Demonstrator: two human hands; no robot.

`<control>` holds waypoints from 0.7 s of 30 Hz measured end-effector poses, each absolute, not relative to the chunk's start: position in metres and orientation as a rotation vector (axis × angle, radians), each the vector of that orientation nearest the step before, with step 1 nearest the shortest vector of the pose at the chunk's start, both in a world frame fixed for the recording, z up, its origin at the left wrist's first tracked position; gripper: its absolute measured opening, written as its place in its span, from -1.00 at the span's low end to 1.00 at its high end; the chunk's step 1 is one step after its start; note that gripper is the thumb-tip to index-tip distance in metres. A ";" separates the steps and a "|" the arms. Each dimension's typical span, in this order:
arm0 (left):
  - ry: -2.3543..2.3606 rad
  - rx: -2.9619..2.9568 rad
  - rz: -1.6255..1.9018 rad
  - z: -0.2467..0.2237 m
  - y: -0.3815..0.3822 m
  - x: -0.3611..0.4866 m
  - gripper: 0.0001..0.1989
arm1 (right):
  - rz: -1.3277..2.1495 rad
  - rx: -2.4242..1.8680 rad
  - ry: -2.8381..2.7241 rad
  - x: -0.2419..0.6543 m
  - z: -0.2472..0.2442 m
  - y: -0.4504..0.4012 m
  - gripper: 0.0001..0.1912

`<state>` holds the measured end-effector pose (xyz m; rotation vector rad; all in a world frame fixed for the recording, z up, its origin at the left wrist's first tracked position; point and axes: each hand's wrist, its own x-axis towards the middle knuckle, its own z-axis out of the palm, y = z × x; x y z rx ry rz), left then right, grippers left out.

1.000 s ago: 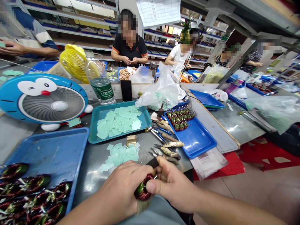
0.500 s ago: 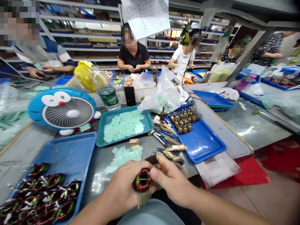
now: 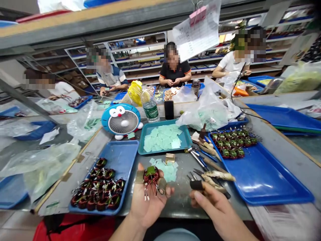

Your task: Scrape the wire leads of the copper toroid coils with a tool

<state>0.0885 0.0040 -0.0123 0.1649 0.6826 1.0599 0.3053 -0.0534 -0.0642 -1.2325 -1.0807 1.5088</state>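
My left hand [image 3: 150,201] is turned palm up and holds a toroidal coil [image 3: 151,175] at its fingers. The coil has dark red copper windings, a green patch on top, and several leads with silvery tips pointing toward me. Tan wraps cover some of the fingers, and a ring shows on one. To the right, apart from the coil, my right hand [image 3: 210,199] is loosely curled with nothing visible in it. A black sleeve covers its index fingertip. Under and beyond the left hand lie loose pale green paper squares [image 3: 167,170].
A blue tray [image 3: 125,150] of coils stands left; another blue tray [image 3: 273,180] with finished-looking rows stands right. Between them are a teal tray [image 3: 141,144] of green squares, pliers [image 3: 213,177] and other hand tools. A cartoon fan [image 3: 120,120] and water bottle [image 3: 151,108] stand behind. Co-workers sit opposite.
My hands have parted: the right has let go of the coil and moved right. The left has turned palm up with the coil, whose leads now show. The view has swung left.
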 end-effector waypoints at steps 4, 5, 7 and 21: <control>0.730 0.093 1.133 -0.011 0.002 0.081 -0.45 | 1.208 -1.452 -1.376 0.326 -0.090 -0.050 -0.63; 0.747 0.078 1.149 -0.011 0.003 0.079 -0.44 | 1.038 -1.518 -1.487 0.333 -0.098 -0.047 -0.64; 0.764 0.059 1.165 -0.009 0.004 0.075 -0.44 | 0.631 -1.632 -1.726 0.347 -0.115 -0.041 -0.66; 0.717 0.074 1.192 -0.003 -0.005 0.043 -0.39 | -0.134 -1.744 -2.394 0.369 -0.131 -0.013 -0.69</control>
